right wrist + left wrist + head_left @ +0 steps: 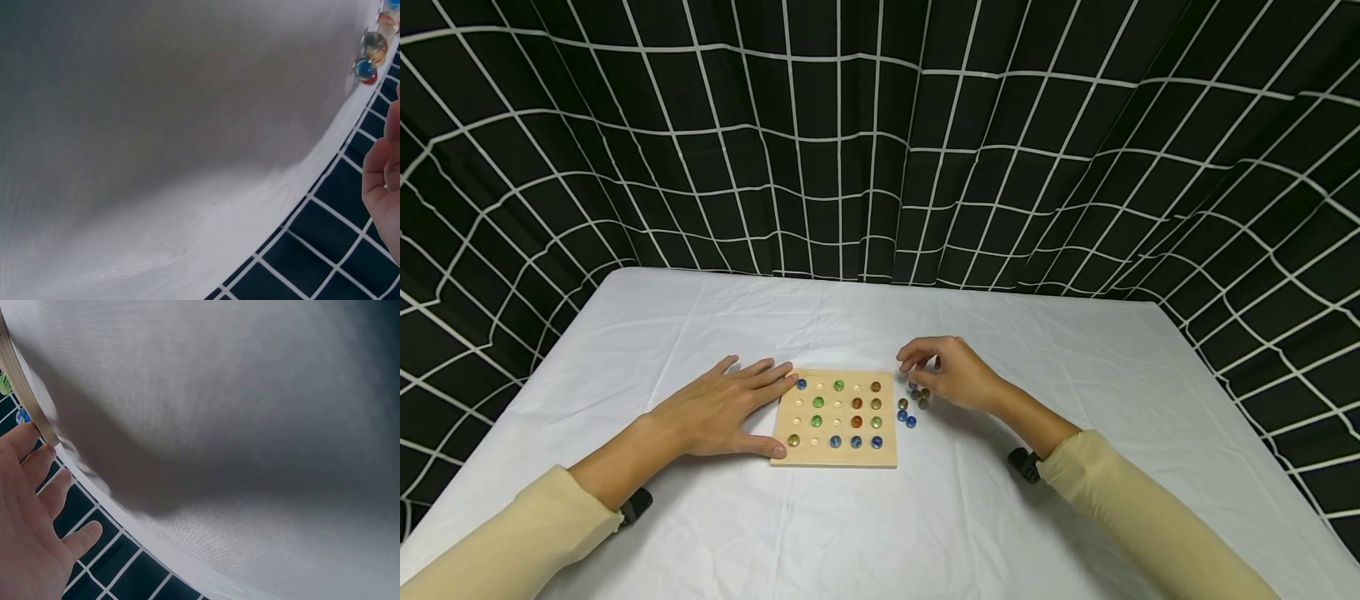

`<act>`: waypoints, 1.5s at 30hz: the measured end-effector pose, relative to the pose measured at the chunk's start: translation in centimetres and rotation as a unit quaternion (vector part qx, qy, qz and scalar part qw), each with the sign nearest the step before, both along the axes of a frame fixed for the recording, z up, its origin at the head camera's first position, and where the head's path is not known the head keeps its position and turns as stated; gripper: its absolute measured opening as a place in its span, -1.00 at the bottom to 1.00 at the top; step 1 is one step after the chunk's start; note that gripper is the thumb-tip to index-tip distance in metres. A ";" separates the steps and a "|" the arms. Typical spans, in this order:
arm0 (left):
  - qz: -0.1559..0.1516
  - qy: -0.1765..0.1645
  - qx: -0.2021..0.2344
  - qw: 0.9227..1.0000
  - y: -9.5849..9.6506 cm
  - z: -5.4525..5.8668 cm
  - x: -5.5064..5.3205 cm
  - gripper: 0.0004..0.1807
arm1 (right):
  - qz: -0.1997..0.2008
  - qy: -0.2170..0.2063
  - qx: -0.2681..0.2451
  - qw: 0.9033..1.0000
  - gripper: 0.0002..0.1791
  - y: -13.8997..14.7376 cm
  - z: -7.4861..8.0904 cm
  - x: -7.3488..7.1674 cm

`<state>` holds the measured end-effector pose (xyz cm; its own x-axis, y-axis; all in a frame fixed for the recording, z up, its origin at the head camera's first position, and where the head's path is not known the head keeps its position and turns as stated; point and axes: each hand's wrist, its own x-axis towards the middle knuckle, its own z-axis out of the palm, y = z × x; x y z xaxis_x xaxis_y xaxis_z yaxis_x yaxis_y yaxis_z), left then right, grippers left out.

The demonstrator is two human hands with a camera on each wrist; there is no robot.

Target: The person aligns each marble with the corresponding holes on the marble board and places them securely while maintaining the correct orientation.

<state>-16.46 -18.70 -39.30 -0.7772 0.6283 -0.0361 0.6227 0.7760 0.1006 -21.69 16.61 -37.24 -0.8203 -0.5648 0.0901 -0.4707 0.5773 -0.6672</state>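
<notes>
A light wooden board (850,460) with rows of shallow round hollows lies on the table. Glass marbles in blue, green, amber and red fill many hollows, such as a green marble (817,421) and a red marble (857,422). My left hand (722,410) rests with extended fingers and thumb at the board's left edge. Just right of the board, my right hand (958,375) hovers with bent fingers over loose marbles (911,422); whether it pinches one is hidden. In the right wrist view, several clear and coloured marbles (375,47) sit near the fingers.
A white cloth (865,533) with faint creases covers the table. Behind it and at both sides hangs a black curtain (820,150) with a white grid. Each wrist wears a black band, such as the right band (1024,465).
</notes>
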 end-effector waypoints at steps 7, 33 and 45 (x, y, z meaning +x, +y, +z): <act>-0.002 0.000 -0.001 1.000 0.0 0.0 0.0 0.15 | -0.002 -0.026 0.014 1.000 -0.75 0.4 -0.6 -0.5; -0.004 0.001 -0.002 1.000 -0.2 0.0 0.0 0.15 | 0.022 -0.033 0.044 0.998 -0.73 0.5 -1.2 -1.0; 0.002 -0.009 -0.002 1.000 -0.1 0.0 0.0 0.16 | 0.006 -0.015 0.025 1.000 -0.75 -0.2 -1.1 -1.0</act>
<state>-16.43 -18.80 -39.26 -0.7788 0.6250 -0.0529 0.6176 0.7789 0.1090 -22.71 16.38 -38.36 -0.8156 -0.5775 0.0365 -0.4576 0.6052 -0.6515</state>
